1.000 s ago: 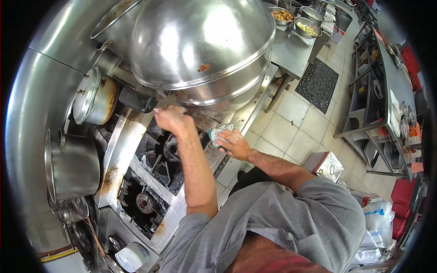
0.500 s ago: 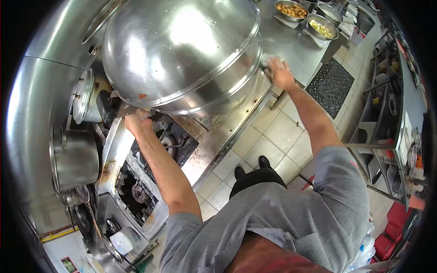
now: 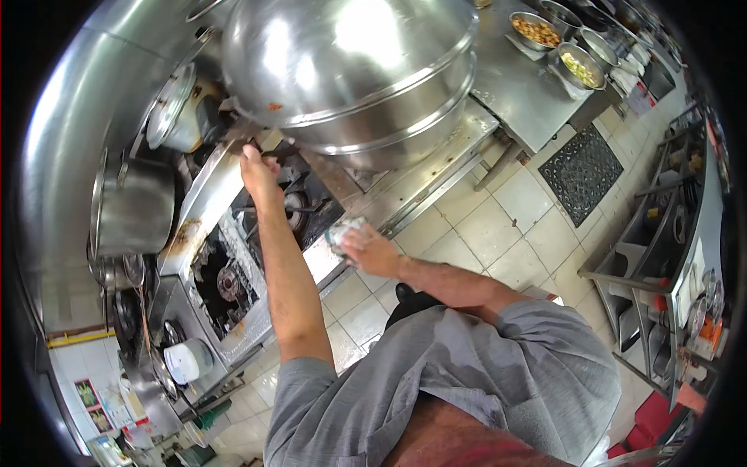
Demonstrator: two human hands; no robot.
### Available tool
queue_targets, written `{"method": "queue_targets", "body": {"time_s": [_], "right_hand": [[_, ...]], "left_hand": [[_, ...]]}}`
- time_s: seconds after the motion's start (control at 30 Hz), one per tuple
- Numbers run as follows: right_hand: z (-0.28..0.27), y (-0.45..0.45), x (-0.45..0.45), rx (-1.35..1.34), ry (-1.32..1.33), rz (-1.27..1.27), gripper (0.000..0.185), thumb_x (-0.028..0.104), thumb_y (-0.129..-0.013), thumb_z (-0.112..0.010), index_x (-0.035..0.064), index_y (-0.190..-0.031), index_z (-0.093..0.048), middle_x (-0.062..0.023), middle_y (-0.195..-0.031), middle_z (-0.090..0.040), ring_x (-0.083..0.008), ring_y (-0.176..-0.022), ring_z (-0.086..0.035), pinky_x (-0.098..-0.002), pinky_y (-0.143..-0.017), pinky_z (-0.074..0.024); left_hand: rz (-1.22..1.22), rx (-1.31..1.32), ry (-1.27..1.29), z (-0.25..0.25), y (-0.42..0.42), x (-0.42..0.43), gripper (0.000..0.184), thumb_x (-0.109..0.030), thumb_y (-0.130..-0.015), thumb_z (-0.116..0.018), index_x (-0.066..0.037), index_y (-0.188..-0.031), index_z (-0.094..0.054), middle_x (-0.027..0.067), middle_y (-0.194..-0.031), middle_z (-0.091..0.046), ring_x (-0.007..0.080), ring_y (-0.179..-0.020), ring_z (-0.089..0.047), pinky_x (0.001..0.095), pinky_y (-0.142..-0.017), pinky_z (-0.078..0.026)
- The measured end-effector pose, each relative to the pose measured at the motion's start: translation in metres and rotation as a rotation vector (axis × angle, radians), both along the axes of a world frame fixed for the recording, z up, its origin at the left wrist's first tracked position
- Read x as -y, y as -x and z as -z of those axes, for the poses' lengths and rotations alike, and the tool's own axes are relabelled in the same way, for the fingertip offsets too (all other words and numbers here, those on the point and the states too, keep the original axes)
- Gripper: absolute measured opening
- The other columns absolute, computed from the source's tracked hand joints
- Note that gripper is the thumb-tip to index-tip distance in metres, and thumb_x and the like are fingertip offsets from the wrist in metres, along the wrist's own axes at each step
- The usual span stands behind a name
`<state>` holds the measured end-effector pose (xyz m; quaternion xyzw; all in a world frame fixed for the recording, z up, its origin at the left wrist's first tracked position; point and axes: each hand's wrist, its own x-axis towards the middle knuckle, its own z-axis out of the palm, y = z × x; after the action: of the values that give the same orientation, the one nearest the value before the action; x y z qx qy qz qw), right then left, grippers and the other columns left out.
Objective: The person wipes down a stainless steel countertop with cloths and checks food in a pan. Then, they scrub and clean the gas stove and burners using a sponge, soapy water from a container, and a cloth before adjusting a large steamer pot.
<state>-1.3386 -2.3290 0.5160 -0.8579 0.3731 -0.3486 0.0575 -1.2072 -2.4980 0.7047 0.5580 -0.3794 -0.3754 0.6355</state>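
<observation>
My right hand presses a crumpled whitish cloth with a dark greenish edge onto the stove's metal front edge. Up at the back of the stove, my left hand is closed, its fingers curled beside a dull brownish metal piece; what it grips, if anything, I cannot make out. Below that arm lie the open burners, with black grates and grime around them. A big domed steel steamer stands on the stove just beyond both hands.
A tall steel pot and a lidded pot stand along the back wall. Bowls of cut food rest on the steel counter. A black mat lies on the tiled floor, with a shelf rack at the right.
My right hand has swept with the cloth from beside the steamer, along the stove's front, toward me and left. My left hand stays near the same metal piece. The view has shifted.
</observation>
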Motion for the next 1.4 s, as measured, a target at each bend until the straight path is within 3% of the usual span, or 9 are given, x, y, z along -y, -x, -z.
{"method": "queue_targets", "body": {"time_s": [0.13, 0.37, 0.47, 0.67, 0.73, 0.93, 1.13, 1.27, 1.4], "right_hand": [[-0.001, 0.076, 0.022, -0.03, -0.024, 0.211, 0.022, 0.016, -0.08, -0.053, 0.0048, -0.099, -0.055, -0.015, -0.098, -0.055, -0.0336, -0.095, -0.051, -0.047, -0.083, -0.0386], [0.015, 0.112, 0.034, -0.173, -0.037, 0.743, 0.026, 0.018, -0.082, -0.059, 0.0043, -0.104, -0.056, -0.0129, -0.105, -0.054, -0.0327, -0.097, -0.049, -0.0441, -0.08, -0.042], [0.011, 0.006, 0.001, -0.155, -0.053, 0.631, 0.028, 0.021, -0.081, -0.059, 0.0062, -0.105, -0.057, -0.0122, -0.106, -0.053, -0.032, -0.1, -0.047, -0.0449, -0.081, -0.0409], [-0.015, -0.113, -0.04, -0.287, -0.134, 0.437, 0.03, 0.019, -0.08, -0.061, 0.0057, -0.106, -0.057, -0.0118, -0.107, -0.053, -0.0318, -0.1, -0.047, -0.0437, -0.083, -0.041], [-0.018, -0.108, -0.04, -0.245, -0.184, 0.327, 0.032, 0.017, -0.078, -0.063, 0.0045, -0.107, -0.057, -0.0117, -0.109, -0.053, -0.0323, -0.101, -0.047, -0.0428, -0.085, -0.0407], [-0.004, -0.008, -0.016, -0.262, -0.128, 0.532, 0.028, 0.013, -0.081, -0.063, 0.0008, -0.105, -0.055, -0.0181, -0.104, -0.055, -0.0372, -0.097, -0.05, -0.0417, -0.084, -0.0416], [-0.024, 0.068, -0.005, 0.253, -0.394, 0.814, 0.038, 0.025, -0.09, -0.054, -0.0057, -0.113, -0.053, -0.0192, -0.109, -0.057, -0.0308, -0.102, -0.053, -0.0365, -0.089, -0.0397], [-0.029, 0.077, -0.004, 0.117, -0.176, 0.767, 0.04, 0.028, -0.091, -0.055, -0.0061, -0.112, -0.053, -0.0158, -0.104, -0.06, -0.0217, -0.095, -0.055, -0.0322, -0.086, -0.0413], [-0.033, 0.059, -0.004, 0.022, -0.202, 0.73, 0.04, 0.026, -0.091, -0.053, -0.0089, -0.112, -0.051, -0.0211, -0.111, -0.053, -0.033, -0.105, -0.05, -0.0363, -0.093, -0.0369]], "left_hand": [[0.016, 0.294, 0.156, 0.025, -0.076, -0.105, 0.034, -0.024, -0.093, -0.05, 0.003, -0.114, -0.05, 0.0006, -0.075, -0.046, 0.0066, -0.061, -0.04, 0.0204, -0.053, -0.033], [-0.115, 0.275, -0.352, 0.135, -0.194, -0.305, 0.028, -0.03, -0.09, -0.054, -0.002, -0.094, -0.057, 0.0002, -0.074, -0.05, 0.0086, -0.065, -0.044, 0.0236, -0.059, -0.038], [0.318, 0.304, -0.641, 0.223, -0.194, -0.332, 0.027, -0.03, -0.088, -0.054, -0.004, -0.095, -0.06, 0.0033, -0.084, -0.059, 0.0128, -0.073, -0.053, 0.0295, -0.068, -0.044], [0.807, 0.252, -0.456, 0.336, -0.128, -0.29, 0.038, -0.027, -0.085, -0.06, 0.0, -0.11, -0.054, 0.005, -0.079, -0.058, 0.0122, -0.069, -0.054, 0.0282, -0.062, -0.046], [0.805, 0.189, -0.533, 0.337, -0.101, -0.264, 0.051, -0.03, -0.08, -0.063, 0.002, -0.118, -0.05, 0.014, -0.093, -0.062, 0.0213, -0.084, -0.059, 0.0308, -0.077, -0.047], [0.596, -0.337, -0.515, 0.33, -0.03, -0.204, 0.069, -0.034, -0.08, -0.064, 0.005, -0.128, -0.035, 0.0114, -0.095, -0.058, 0.0161, -0.082, -0.054, 0.0309, -0.067, -0.046], [0.502, -0.482, -0.454, 0.326, 0.018, -0.177, 0.05, -0.034, -0.075, -0.07, 0.001, -0.109, -0.056, 0.0073, -0.097, -0.061, 0.0168, -0.085, -0.056, 0.0324, -0.068, -0.046], [0.313, -0.509, -0.329, 0.369, 0.063, -0.166, 0.032, -0.025, -0.071, -0.074, -0.002, -0.092, -0.063, 0.0044, -0.088, -0.064, 0.0156, -0.082, -0.058, 0.0302, -0.069, -0.046], [0.126, -0.5, -0.25, 0.381, 0.08, -0.159, 0.029, -0.015, -0.07, -0.074, 0.0, -0.093, -0.063, 0.0054, -0.091, -0.065, 0.0144, -0.084, -0.059, 0.029, -0.073, -0.046]]}}
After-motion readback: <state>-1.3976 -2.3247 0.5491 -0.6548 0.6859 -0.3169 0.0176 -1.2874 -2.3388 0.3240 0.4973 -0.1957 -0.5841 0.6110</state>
